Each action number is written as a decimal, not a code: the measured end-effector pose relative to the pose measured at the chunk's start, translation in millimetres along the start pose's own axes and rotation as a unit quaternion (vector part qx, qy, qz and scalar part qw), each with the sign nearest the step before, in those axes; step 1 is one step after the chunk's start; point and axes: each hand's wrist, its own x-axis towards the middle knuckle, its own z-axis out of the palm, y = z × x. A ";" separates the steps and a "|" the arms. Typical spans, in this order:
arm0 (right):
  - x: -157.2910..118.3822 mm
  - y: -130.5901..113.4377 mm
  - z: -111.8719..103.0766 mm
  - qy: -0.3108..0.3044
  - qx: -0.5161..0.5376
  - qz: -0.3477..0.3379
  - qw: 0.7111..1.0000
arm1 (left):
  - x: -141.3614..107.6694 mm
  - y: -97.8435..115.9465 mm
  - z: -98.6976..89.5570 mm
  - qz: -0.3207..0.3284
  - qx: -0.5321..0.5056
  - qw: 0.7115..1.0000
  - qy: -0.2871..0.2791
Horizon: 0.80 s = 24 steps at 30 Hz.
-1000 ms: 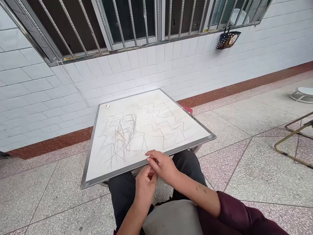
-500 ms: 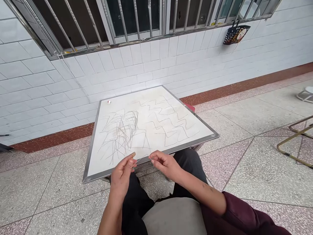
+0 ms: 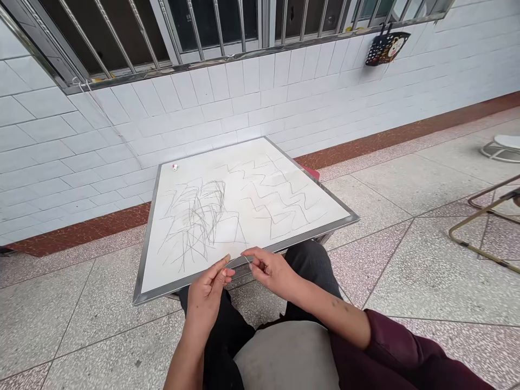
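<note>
A thin wire point(image 3: 246, 260) runs between my two hands just over the near edge of the white table point(image 3: 195, 162). My left hand point(image 3: 209, 290) pinches one end between thumb and fingers. On the other side, my right hand point(image 3: 273, 271) has the wire between thumb and fingers, with its index finger stretched along the bend. Many bent thin wires point(image 3: 203, 208) lie tangled on the left half of the tabletop. Zigzag wires point(image 3: 280, 195) are spread over its right half.
A small white and red object point(image 3: 175, 167) sits at the table's far left corner. Behind are a tiled wall and barred window, with a dotted bag point(image 3: 387, 47) hanging. Metal-framed furniture point(image 3: 483, 216) and a round white stool point(image 3: 504, 147) stand at right.
My right index finger has stretched out toward the left hand along the wire. The view has shifted slightly, so the table appears a little further left.
</note>
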 end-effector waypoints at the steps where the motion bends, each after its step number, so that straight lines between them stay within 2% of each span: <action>1: 0.3 -0.6 0.2 0.003 -0.005 0.002 1.000 | 0.6 -2.0 1.5 0.002 0.015 1.000 0.005; 6: 4.8 -0.5 2.1 0.041 -0.043 0.001 0.998 | 2.9 -8.5 7.0 0.020 0.092 0.996 0.008; 11: 9.7 0.6 3.3 0.073 -0.102 0.005 0.992 | 1.6 -2.3 11.4 0.037 0.148 0.988 -0.008; 17: 10.2 5.0 4.7 0.092 -0.168 -0.018 0.981 | 0.6 0.6 14.2 0.033 0.147 0.989 -0.012; 24: 10.5 8.2 3.8 0.088 -0.198 -0.020 0.976 | 0.2 -3.2 14.4 0.028 0.153 0.987 -0.045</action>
